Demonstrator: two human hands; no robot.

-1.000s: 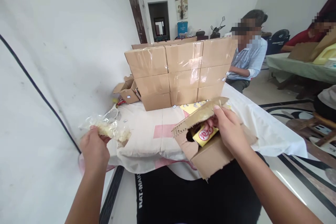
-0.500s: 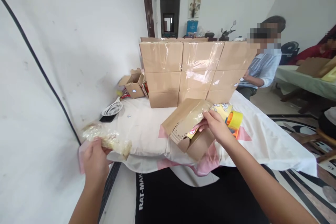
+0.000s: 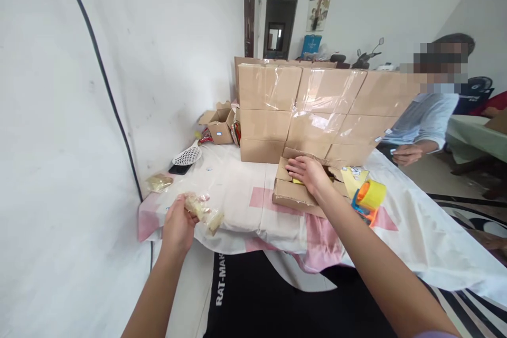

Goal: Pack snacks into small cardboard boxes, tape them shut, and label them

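Observation:
My left hand (image 3: 180, 222) is closed on a crumpled strip of clear, yellowish packing tape (image 3: 204, 212), held above the front left of the cloth. My right hand (image 3: 311, 175) lies over a small open cardboard box (image 3: 295, 195), fingers stretched out along its torn flaps. A bit of yellow shows inside the box; the rest of its contents is hidden by the hand and flaps. Just right of the box stands a tape dispenser (image 3: 366, 202) with a yellow roll, beside a yellow printed sheet (image 3: 354, 177).
Stacked, taped cartons (image 3: 317, 108) form a wall behind the box. On the left lie another crumpled clear piece (image 3: 159, 182), a white perforated scoop (image 3: 188, 155) and a dark flat object (image 3: 179, 169). An open carton (image 3: 222, 125) stands behind them. A person (image 3: 430, 116) is at the right.
The cardboard box, earlier tilted up by my right hand, now sits flat on the cloth. My right hand has let go of its edge and opened. The view has shifted left.

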